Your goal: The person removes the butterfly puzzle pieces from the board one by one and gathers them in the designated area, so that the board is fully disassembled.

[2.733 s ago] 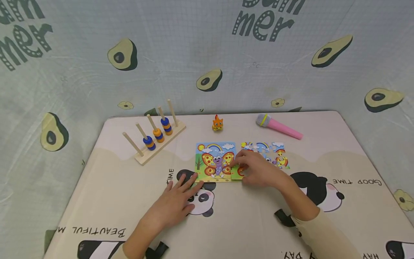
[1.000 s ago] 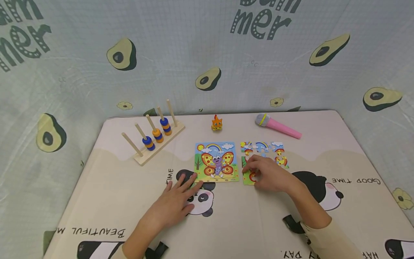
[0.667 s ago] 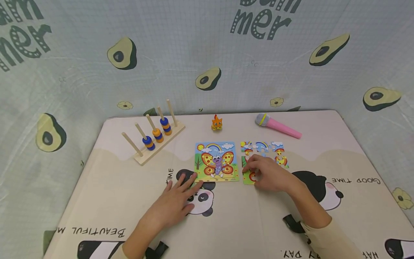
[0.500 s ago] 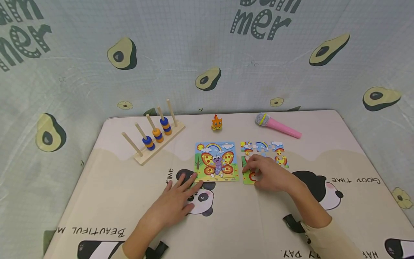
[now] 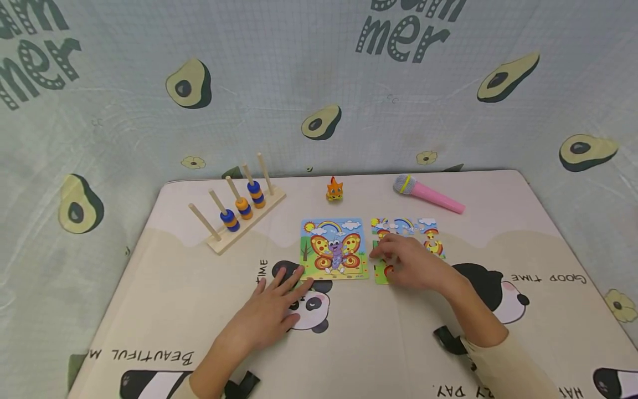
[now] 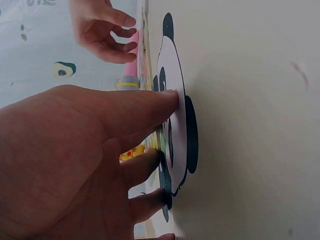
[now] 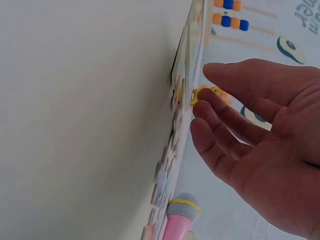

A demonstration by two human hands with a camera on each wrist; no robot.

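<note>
My left hand (image 5: 264,315) rests with spread fingers on the tablecloth, its fingertips at the near left corner of a square butterfly puzzle board (image 5: 334,249). Just right of that board, my right hand (image 5: 416,263) hovers over loose jigsaw pieces, its fingers loosely bent. Nothing sits between the fingers (image 7: 215,130) in the right wrist view. A green jigsaw piece (image 5: 381,274) lies below this hand, partly hidden by it. Behind it are other jigsaw pieces (image 5: 404,226) with sky and rainbow; the hand covers several more.
At the back left stands a wooden peg rack (image 5: 244,221) with blue and orange rings. A small orange toy figure (image 5: 334,189) is behind the board. The pink toy microphone (image 5: 431,195) lies at the back right. Beyond the table hangs a printed curtain (image 5: 249,83).
My right hand slid a green jigsaw piece from the board's right edge over to the loose pieces. It has now let go and risen slightly. The left hand has stayed still.
</note>
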